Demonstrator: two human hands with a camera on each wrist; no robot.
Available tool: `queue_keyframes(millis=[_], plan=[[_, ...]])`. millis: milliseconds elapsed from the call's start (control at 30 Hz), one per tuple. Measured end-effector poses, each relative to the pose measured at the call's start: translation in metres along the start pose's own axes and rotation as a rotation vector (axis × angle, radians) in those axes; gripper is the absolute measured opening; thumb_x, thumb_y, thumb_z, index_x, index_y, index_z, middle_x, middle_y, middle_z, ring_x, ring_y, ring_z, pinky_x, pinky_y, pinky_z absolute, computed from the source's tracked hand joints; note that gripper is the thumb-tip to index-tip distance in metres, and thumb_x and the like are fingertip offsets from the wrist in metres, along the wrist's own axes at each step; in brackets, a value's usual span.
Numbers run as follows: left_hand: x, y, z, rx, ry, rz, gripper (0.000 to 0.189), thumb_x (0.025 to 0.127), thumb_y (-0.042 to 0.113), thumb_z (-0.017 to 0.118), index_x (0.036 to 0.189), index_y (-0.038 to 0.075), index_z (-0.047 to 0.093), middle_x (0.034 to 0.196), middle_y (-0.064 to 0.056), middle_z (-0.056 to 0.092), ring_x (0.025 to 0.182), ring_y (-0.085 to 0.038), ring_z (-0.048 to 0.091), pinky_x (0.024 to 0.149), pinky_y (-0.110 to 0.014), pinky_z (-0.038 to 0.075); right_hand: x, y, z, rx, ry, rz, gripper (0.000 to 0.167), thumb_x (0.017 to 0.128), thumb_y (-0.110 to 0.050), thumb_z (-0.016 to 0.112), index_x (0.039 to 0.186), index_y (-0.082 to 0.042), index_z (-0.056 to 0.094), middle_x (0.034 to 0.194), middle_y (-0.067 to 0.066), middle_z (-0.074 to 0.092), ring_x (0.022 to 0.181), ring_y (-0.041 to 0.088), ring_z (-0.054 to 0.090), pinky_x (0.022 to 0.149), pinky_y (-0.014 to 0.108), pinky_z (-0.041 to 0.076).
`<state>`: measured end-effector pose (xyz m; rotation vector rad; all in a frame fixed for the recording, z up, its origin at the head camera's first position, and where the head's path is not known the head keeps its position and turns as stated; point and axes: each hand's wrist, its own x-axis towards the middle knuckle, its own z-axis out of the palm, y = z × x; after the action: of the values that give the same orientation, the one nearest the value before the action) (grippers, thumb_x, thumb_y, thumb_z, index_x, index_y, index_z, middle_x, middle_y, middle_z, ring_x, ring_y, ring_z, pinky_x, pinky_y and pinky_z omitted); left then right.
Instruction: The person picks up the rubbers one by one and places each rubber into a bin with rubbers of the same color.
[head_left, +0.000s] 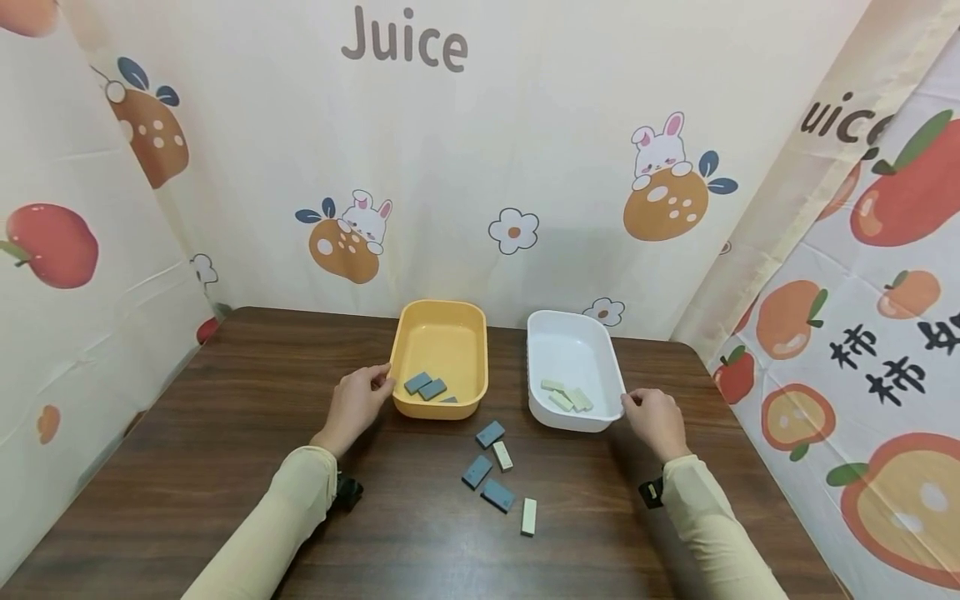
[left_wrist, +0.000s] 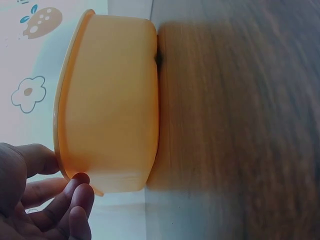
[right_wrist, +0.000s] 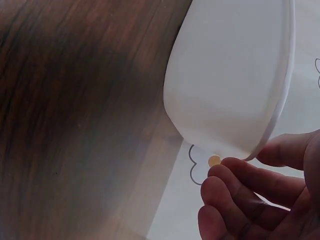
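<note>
My left hand (head_left: 356,406) pinches the rim of the yellow bin (head_left: 438,321) at its near left corner. In the left wrist view the thumb and curled fingers meet at the edge of the yellow bin (left_wrist: 110,100). Several blue-grey blocks (head_left: 432,389) lie in its near end. On the other side, my right hand (head_left: 656,421) pinches the near right corner of the white bin (head_left: 570,333), which holds several pale green blocks (head_left: 561,401). The right wrist view shows thumb and fingertips at the rim of the white bin (right_wrist: 225,65).
Between and in front of the bins, three blue-grey blocks (head_left: 497,495) and two pale green blocks (head_left: 528,517) lie loose on the dark wooden table (head_left: 420,550). A printed curtain (head_left: 450,150) hangs behind the table's far edge and along both sides.
</note>
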<state>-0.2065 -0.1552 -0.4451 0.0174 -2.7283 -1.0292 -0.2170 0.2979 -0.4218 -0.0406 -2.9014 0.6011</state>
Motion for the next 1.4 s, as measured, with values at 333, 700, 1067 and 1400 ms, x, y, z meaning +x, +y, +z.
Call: queue_keyframes(millis=[333, 700, 1067, 1400], plan=[[-0.001, 0.000, 0.002, -0.031, 0.069, 0.021, 0.031, 0.090, 0.020, 0.066, 0.116, 0.004, 0.071, 0.103, -0.015, 0.068, 0.097, -0.033, 0.059, 0.083, -0.047, 0.045, -0.001, 0.003, 0.004, 0.046, -0.018, 0.022, 0.038, 0.096, -0.021, 0.050, 0.106, 0.009, 0.070, 0.102, 0.028, 0.070, 0.078, 0.034, 0.064, 0.072, 0.049, 0.050], [-0.011, 0.021, -0.002, -0.122, 0.112, 0.142, 0.022, 0.090, 0.014, 0.067, 0.107, 0.004, 0.074, 0.100, -0.013, 0.069, 0.088, -0.025, 0.063, 0.076, -0.041, 0.051, -0.001, 0.004, 0.005, 0.061, -0.089, 0.057, 0.040, 0.099, -0.020, 0.046, 0.113, 0.011, 0.067, 0.102, 0.028, 0.069, 0.073, 0.028, 0.058, 0.064, 0.039, 0.048], [-0.023, 0.049, 0.001, -0.176, 0.018, 0.291, 0.017, 0.089, 0.012, 0.068, 0.104, 0.007, 0.075, 0.097, -0.006, 0.069, 0.081, -0.017, 0.065, 0.071, -0.035, 0.055, -0.001, 0.007, 0.008, 0.057, -0.081, 0.063, 0.039, 0.098, -0.020, 0.046, 0.111, 0.009, 0.067, 0.094, 0.023, 0.070, 0.072, 0.027, 0.057, 0.062, 0.037, 0.045], [-0.039, 0.066, 0.012, -0.121, -0.133, 0.401, 0.019, 0.086, 0.014, 0.072, 0.104, 0.010, 0.075, 0.090, 0.001, 0.066, 0.079, -0.013, 0.064, 0.070, -0.025, 0.053, -0.002, 0.005, 0.008, 0.085, -0.091, 0.074, 0.039, 0.099, -0.020, 0.045, 0.112, 0.010, 0.066, 0.089, 0.021, 0.069, 0.068, 0.025, 0.056, 0.058, 0.032, 0.042]])
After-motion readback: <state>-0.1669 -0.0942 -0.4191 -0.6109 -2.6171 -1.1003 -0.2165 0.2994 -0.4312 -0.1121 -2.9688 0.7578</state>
